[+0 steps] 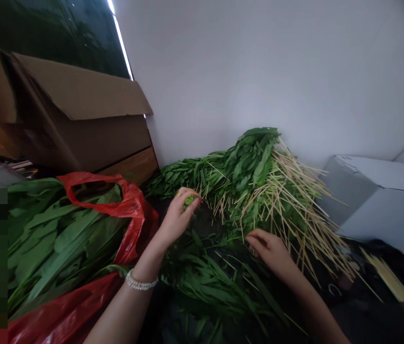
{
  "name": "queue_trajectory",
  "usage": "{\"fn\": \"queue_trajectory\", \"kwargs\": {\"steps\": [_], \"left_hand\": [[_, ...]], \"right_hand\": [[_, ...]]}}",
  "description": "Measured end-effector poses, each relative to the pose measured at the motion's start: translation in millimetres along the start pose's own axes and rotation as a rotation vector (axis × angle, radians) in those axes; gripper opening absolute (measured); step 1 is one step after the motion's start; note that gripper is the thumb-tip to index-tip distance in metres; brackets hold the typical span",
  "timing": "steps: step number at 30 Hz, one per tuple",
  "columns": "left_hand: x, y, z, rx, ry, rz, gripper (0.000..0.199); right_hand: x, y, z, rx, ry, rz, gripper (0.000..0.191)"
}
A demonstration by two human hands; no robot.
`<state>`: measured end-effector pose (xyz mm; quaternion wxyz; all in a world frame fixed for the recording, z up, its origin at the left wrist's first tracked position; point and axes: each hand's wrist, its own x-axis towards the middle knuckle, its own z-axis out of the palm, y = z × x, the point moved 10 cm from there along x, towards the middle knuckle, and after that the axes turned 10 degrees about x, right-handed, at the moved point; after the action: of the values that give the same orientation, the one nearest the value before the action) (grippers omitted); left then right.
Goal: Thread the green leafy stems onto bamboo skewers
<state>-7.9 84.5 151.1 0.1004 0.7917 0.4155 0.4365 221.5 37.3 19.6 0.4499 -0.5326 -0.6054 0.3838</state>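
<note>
My left hand [183,210], with a beaded bracelet on its wrist, is closed around a small bit of green leaf [189,200]. My right hand [267,246] is curled with its fingertips together beside the thin wooden sticks; whether anything is pinched in it I cannot make out. Beyond both hands lies a heap of leaves threaded on sticks [259,162], their bare ends [305,210] fanning out to the right. Loose leafy stems [209,282] are spread on the dark surface between my forearms.
At the left, a red plastic bag [135,215] stands open around large green leaves [61,239]. Behind it is an open cardboard box [97,138]. A white box [388,210] sits at the right, with a bundle of pale sticks [391,277] in front of it. A white wall [259,71] rises behind.
</note>
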Motion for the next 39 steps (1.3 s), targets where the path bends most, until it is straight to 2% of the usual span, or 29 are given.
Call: {"fn": "queue_trajectory", "kwargs": {"steps": [3, 7, 11, 13, 15, 17, 20, 22, 25, 28, 32, 35, 37, 39], "left_hand": [[0.6, -11.9, -18.8, -0.196, 0.074, -0.102, 0.02], [-7.6, -18.2, -20.7, -0.331, 0.087, -0.19, 0.02], [-14.2, -19.3, -23.1, -0.16, 0.09, -0.222, 0.019], [-16.1, -17.9, -25.3, -0.064, 0.084, -0.213, 0.019], [-18.3, -14.2, -24.9, -0.015, 0.061, -0.195, 0.019], [-22.0, -5.3, -15.6, 0.014, -0.022, -0.157, 0.016], [-35.2, 19.1, 19.9, 0.049, -0.276, -0.014, 0.019], [-49.2, 32.4, 46.9, 0.115, -0.437, 0.096, 0.026], [-62.3, 31.5, 71.3, 0.272, -0.528, 0.17, 0.022], [-62.7, 20.2, 74.9, 0.35, -0.511, 0.183, 0.015], [-56.2, 3.2, 64.8, 0.392, -0.45, 0.136, 0.015], [-52.5, -8.4, 57.5, 0.37, -0.403, 0.06, 0.018], [-48.7, -14.0, 46.8, 0.315, -0.305, -0.003, 0.027], [-44.9, -16.7, 28.8, 0.248, -0.146, -0.063, 0.028]], "right_hand": [[0.5, 1.8, 12.7, -0.06, -0.054, -0.035, 0.017], [-7.3, -2.2, 43.8, -0.098, -0.17, -0.062, 0.013], [-23.7, -4.0, 75.4, -0.242, -0.327, -0.068, 0.012], [-28.1, -3.6, 81.3, -0.311, -0.372, -0.07, 0.01], [-26.9, -5.8, 78.8, -0.282, -0.373, -0.071, 0.009], [-21.2, -8.7, 68.7, -0.175, -0.317, -0.053, 0.015], [-14.3, -11.5, 55.8, 0.005, -0.23, -0.012, 0.02], [-14.9, -12.8, 60.1, 0.107, -0.272, 0.019, 0.02], [-18.8, -16.1, 67.4, 0.221, -0.343, 0.063, 0.022], [-18.6, -20.6, 57.2, 0.214, -0.29, 0.059, 0.023], [-17.7, -13.2, 45.2, 0.196, -0.26, 0.112, 0.026], [-13.7, -7.2, 38.7, 0.147, -0.227, 0.085, 0.023], [-11.3, -0.9, 36.9, 0.16, -0.214, 0.093, 0.025], [-10.3, 4.5, 38.4, 0.225, -0.227, 0.115, 0.03]]}}
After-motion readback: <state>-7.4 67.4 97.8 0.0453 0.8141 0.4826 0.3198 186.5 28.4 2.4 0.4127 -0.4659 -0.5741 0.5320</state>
